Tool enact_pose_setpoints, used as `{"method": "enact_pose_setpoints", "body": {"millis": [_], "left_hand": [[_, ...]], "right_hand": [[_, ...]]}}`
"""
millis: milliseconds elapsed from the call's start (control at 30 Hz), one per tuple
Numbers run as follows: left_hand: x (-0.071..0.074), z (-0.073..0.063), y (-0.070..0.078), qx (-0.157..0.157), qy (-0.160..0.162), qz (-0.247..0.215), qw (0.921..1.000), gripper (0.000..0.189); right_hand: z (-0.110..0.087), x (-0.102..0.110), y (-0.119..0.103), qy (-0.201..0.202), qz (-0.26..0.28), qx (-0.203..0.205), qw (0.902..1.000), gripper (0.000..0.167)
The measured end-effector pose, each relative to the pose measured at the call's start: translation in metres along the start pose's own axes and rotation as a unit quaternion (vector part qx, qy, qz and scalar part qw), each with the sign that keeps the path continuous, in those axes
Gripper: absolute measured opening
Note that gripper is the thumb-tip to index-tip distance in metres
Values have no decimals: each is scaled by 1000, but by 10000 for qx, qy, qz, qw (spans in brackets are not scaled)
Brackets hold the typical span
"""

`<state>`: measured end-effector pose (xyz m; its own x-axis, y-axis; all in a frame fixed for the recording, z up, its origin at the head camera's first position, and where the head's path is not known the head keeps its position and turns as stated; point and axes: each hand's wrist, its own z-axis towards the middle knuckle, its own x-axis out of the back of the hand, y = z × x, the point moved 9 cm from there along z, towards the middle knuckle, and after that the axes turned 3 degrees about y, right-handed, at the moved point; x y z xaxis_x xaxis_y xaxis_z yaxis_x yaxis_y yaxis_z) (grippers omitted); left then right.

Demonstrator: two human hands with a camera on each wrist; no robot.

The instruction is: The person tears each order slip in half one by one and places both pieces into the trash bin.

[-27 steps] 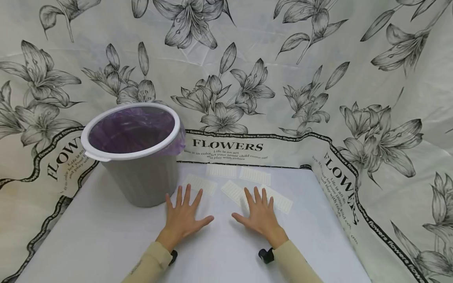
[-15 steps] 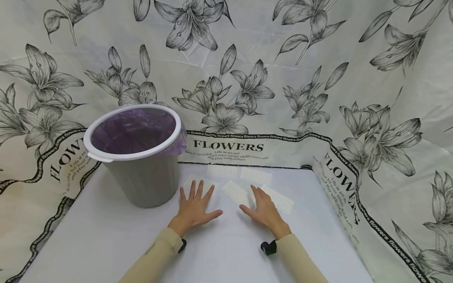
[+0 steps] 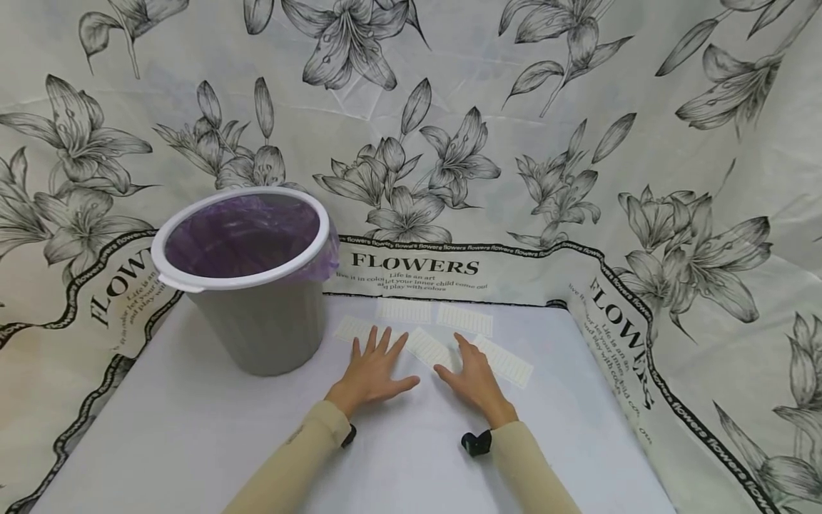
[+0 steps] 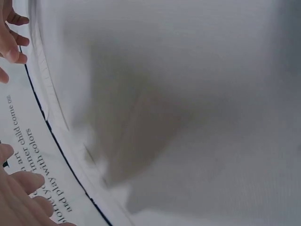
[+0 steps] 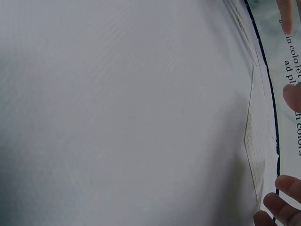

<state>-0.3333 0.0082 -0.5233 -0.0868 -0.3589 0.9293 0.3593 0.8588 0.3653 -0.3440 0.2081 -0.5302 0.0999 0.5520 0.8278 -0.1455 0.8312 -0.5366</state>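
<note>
Several pale, thin sheets marked with rows of short stripes lie flat toward the back of the white table. My left hand (image 3: pixel 372 375) has its fingers spread, fingertips overlapping the left sheet (image 3: pixel 352 327) in the head view. Beside it, my right hand (image 3: pixel 474 378) holds its fingers close together with the thumb apart, between the middle sheet (image 3: pixel 432 348) and the right sheet (image 3: pixel 504 360). Neither hand holds anything. Low in the right wrist view are my right fingers (image 5: pixel 284 205), near a sheet's edge (image 5: pixel 253 146). Left fingers (image 4: pixel 28 197) show at the left wrist view's lower corner.
A grey bin (image 3: pixel 263 335) with a white rim and purple liner stands at the back left. Two more striped sheets, one at the back middle (image 3: pixel 404 310) and one right of it (image 3: pixel 465 319), lie before the flowered cloth (image 3: pixel 546 278).
My left hand has moved to the right, toward the right hand, uncovering the left sheet. The spread fingers of my right hand have drawn together.
</note>
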Motion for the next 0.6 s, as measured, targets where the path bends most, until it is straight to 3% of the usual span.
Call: {"method": "enact_pose_setpoints", "body": {"millis": [233,600], "left_hand": [[-3,11,0,18,312,-713,9970,83],[-3,20,-4,-194,806,-938,9921,73]], "right_hand": [[7,-5,5,144,184,-117,9997,76],[16,-10,11,325,470,-327,9978,59]]}}
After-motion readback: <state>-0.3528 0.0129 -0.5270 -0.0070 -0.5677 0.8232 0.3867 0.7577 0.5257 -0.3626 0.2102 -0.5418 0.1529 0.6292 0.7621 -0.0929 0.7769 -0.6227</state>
